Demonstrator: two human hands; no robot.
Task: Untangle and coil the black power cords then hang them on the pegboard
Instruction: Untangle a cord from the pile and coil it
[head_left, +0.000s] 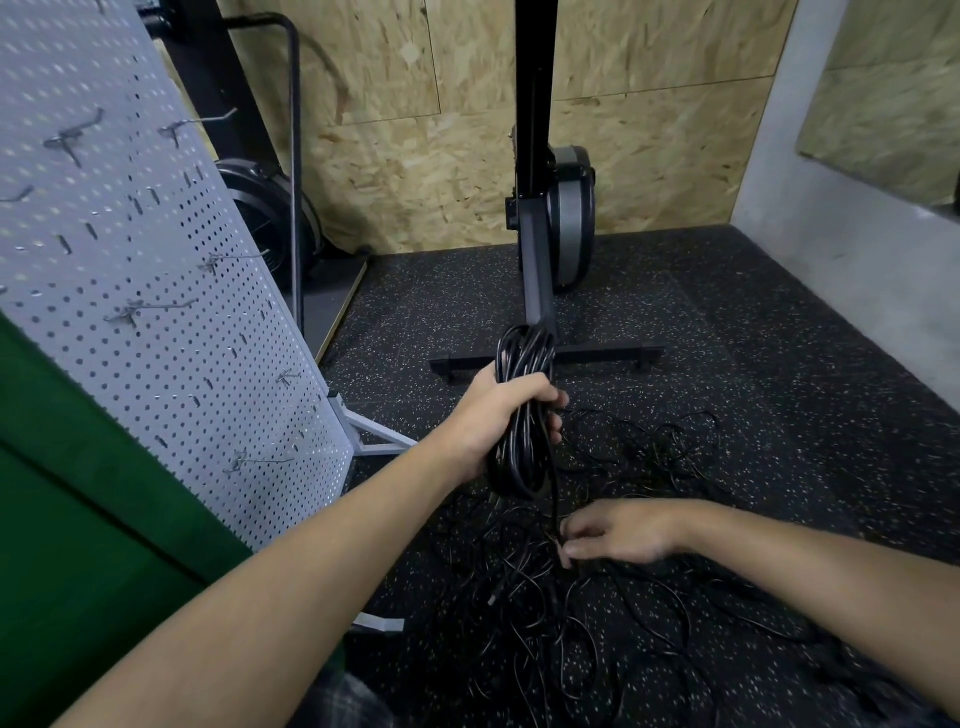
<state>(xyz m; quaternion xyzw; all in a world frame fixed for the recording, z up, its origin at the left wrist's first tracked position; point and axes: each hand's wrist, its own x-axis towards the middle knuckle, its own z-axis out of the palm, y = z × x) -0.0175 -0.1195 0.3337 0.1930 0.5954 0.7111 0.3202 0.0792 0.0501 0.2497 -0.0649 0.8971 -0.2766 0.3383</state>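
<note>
Black rubber flooring, flecked with pale specks, lies under everything you are working on. Chipboard panels with a coarse, flaky grain line the wall behind, and a dark metal stand on a flat cross foot rises from the floor ahead of you. To your left leans the pegboard, a grey sheet punched with rows of small holes and fitted with thin wire hooks, with a green panel beside it.

Your coil is a long, narrow bundle of glossy black cord, its loops packed close and rounded at top and bottom, held upright above the floor. Your left hand grips it round the middle, fingers wrapped fully about the bundle. A single strand drops from the coil to your right hand, which sits low over the floor, its curled fingertips pinching that strand. Beneath and around that hand the tangled cords sprawl in thin, crossing loops on the rubber.
</note>
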